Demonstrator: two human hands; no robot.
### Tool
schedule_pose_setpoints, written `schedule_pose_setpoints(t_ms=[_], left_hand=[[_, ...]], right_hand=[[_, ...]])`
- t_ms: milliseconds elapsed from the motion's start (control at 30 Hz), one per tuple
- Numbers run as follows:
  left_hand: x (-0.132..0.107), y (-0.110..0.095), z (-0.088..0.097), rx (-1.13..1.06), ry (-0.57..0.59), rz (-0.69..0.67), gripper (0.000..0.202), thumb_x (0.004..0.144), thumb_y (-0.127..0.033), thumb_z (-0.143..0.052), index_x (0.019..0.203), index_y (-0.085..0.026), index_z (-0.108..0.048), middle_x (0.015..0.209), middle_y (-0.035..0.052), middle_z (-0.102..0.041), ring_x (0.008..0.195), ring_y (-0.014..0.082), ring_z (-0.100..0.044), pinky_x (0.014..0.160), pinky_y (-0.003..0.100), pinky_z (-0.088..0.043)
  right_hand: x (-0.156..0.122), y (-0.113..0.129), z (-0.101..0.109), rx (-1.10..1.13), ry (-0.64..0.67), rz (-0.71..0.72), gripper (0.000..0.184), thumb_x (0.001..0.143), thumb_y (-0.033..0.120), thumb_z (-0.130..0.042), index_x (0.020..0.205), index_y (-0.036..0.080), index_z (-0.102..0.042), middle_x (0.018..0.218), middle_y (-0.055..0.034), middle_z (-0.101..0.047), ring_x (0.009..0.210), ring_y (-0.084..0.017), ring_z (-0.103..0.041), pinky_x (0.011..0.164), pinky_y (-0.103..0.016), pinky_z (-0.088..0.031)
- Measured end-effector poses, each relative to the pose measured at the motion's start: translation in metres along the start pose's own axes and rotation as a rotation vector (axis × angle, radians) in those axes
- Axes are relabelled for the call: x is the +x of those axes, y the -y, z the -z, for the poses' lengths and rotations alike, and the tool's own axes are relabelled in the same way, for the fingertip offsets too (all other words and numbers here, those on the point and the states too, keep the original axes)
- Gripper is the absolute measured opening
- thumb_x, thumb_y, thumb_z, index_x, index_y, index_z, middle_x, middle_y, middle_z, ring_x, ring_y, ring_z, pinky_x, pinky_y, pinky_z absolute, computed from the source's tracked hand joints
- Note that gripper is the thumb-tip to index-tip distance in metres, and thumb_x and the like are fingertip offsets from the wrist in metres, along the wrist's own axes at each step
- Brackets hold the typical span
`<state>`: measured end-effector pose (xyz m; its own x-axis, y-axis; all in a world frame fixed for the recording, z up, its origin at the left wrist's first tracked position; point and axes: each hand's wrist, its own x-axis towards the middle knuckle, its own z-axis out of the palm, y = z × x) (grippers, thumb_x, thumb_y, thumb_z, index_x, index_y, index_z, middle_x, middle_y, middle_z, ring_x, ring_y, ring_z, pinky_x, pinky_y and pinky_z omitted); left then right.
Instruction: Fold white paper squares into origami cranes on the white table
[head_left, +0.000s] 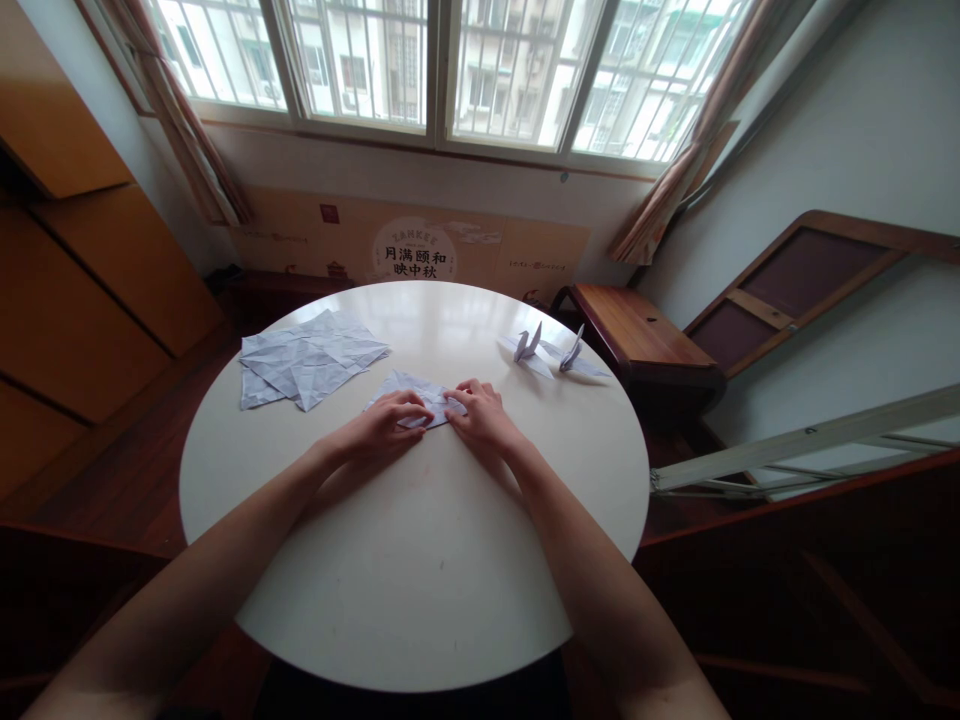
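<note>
With both hands meeting over one small sheet, the left hand [390, 415] comes in from 8 o'clock and the right hand [480, 408] from 4, their fingers bent and tips on the paper, close together but apart; whether they pinch it or only press, I cannot tell. The creased paper [409, 382] lies just past the middle of the round white desk [420, 560], toward 12 o'clock. It is pale bluish white and crossed by fold lines, one corner pointing away from the person; the fingers hide parts of its sides and near edge.

Toward 10 o'clock, just beside it, a loose stack of wrinkled sheets [307, 350] lies with corners overlapping, reaching close to the desk's rim. At 1 o'clock stands a folded paper bird [527, 346], and a second bird [570, 357] sits just beside it, nearer the rim. A wide stretch of white surface runs from the hands to the 6 o'clock edge; narrower ones part the sheet from the birds and the far rim. Beyond, at 2 o'clock, is a low wooden cabinet [637, 325].
</note>
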<state>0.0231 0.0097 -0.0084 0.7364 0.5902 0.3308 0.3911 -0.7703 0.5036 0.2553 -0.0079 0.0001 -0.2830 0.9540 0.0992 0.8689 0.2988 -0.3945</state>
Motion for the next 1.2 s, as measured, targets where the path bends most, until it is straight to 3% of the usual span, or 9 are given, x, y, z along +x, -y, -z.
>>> schedule_pose_setpoints(t_ms=[1200], left_hand=[[-0.0009, 0.0004, 0.0001, -0.006, 0.001, 0.008, 0.026, 0.092, -0.029, -0.061, 0.117, -0.025, -0.069, 0.112, 0.0081, -0.061, 0.104, 0.0222, -0.058, 0.095, 0.033, -0.047]], right_hand=[[-0.0002, 0.0003, 0.0005, 0.001, 0.003, 0.006, 0.04, 0.093, 0.038, -0.054, 0.13, 0.026, -0.062, 0.129, -0.0095, -0.054, 0.121, -0.027, -0.042, 0.104, -0.042, -0.032]])
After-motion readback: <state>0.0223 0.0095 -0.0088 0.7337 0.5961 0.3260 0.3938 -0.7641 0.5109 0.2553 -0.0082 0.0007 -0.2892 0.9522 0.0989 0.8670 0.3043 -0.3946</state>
